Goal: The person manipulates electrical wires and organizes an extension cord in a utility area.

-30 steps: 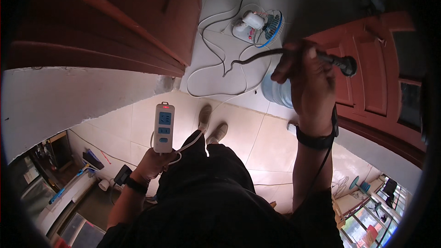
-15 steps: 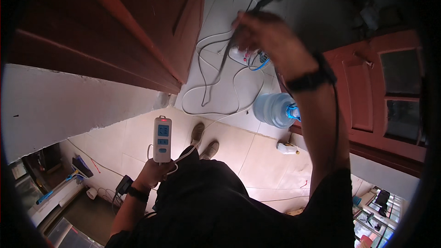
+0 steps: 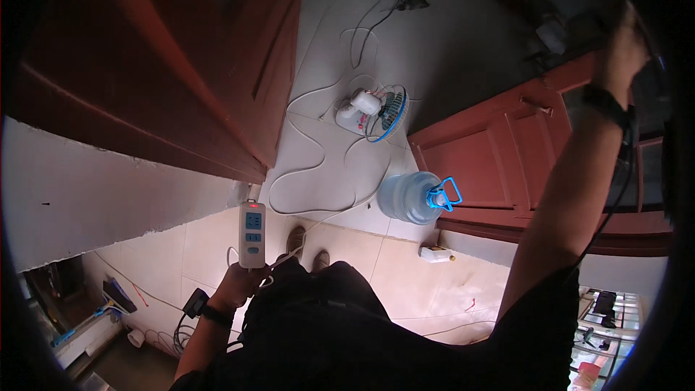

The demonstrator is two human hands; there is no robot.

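My left hand (image 3: pixel 240 279) grips a white power strip (image 3: pixel 252 235) with blue sockets and a lit red light, held upright, its white cable looping beside it. My right hand (image 3: pixel 624 43) reaches high at the right, above the open red door (image 3: pixel 470 159), its fingers blurred in shadow. A black plug with cord (image 3: pixel 410 0) lies at the far end of the white floor. A small white fan (image 3: pixel 367 105) with a blue-rimmed guard rests among long white cables (image 3: pixel 304 170). A large water jug (image 3: pixel 405 195) with a blue handle lies on its side by the door.
Another red door (image 3: pixel 217 65) fills the upper left beside a white wall (image 3: pixel 108 195). My shoes stand on beige tiles below the threshold. A small white container (image 3: pixel 436 253) sits by the right wall. A broom (image 3: pixel 116 297) and more cables are at the lower left.
My right hand has let go of the black plug and cord, now farther up the floor, and has moved right toward the door's upper area. The view has shifted, showing the whole jug.
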